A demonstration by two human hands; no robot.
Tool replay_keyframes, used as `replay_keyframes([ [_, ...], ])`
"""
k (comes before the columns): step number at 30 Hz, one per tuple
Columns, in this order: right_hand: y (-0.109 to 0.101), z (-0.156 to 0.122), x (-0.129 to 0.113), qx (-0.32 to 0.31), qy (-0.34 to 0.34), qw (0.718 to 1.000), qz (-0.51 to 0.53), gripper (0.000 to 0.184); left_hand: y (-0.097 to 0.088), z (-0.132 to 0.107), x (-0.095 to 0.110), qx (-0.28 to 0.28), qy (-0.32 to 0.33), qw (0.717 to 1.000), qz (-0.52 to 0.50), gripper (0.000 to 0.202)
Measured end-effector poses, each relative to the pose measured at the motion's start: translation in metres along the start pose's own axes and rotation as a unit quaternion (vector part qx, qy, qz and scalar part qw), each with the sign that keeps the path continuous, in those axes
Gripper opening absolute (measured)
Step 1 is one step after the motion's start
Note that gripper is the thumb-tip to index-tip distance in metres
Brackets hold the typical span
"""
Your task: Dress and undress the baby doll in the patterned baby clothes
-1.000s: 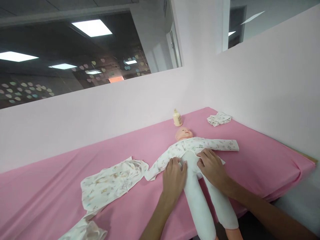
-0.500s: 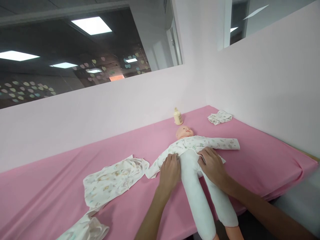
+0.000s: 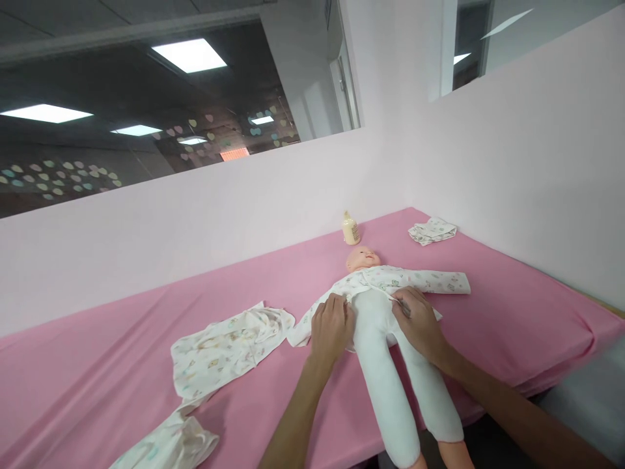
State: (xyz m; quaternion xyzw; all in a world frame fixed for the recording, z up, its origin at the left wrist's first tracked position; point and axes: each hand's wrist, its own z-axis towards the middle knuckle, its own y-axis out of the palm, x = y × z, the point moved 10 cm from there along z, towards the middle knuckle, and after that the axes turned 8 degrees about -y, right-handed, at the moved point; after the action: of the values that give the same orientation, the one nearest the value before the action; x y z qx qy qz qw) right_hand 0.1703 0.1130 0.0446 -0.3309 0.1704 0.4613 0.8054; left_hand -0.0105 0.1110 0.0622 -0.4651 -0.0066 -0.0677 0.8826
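A baby doll (image 3: 381,378) with a soft white body lies face up, its feet towards me. It wears a white patterned baby shirt (image 3: 390,280), with both sleeves stretched out sideways. My left hand (image 3: 332,329) is closed at the doll's waist on the left, its curled fingers on the shirt's lower edge. On the other side of the waist, my right hand (image 3: 418,324) pinches the shirt's front edge between thumb and fingers. The fingertips of the left hand are mostly hidden.
A pink-covered table (image 3: 254,417) bears everything. To the left lies a spread patterned garment (image 3: 229,355). A cream pump bottle (image 3: 350,230) stands behind the doll's head, and a folded patterned cloth (image 3: 432,230) lies in the back right corner. White walls (image 3: 244,221) border the table.
Both hands stay at the doll's waist. The right hand has turned slightly and drawn the shirt's edge a little outward, baring more of the white belly. The view has shifted slightly.
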Motion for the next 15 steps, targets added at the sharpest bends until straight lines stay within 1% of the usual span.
replay_keyframes([
  [4, -0.002, -0.002, 0.009, 0.0, 0.087, 0.994, 0.073, 0.017, -0.01, -0.001, 0.01, 0.011, -0.013, 0.996, -0.085, 0.017],
  [9, 0.0, -0.006, 0.018, 0.004, 0.178, 0.972, 0.153, 0.023, -0.016, -0.005, 0.026, 0.007, -0.012, 0.983, -0.183, 0.024],
  [12, 0.0, -0.006, 0.02, 0.014, 0.2, 0.963, 0.178, 0.024, -0.014, -0.007, 0.029, 0.0, -0.019, 0.98, -0.199, 0.028],
  [15, 0.0, -0.008, 0.021, 0.009, 0.194, 0.965, 0.174, 0.025, -0.009, -0.008, 0.032, -0.017, -0.005, 0.981, -0.195, 0.03],
])
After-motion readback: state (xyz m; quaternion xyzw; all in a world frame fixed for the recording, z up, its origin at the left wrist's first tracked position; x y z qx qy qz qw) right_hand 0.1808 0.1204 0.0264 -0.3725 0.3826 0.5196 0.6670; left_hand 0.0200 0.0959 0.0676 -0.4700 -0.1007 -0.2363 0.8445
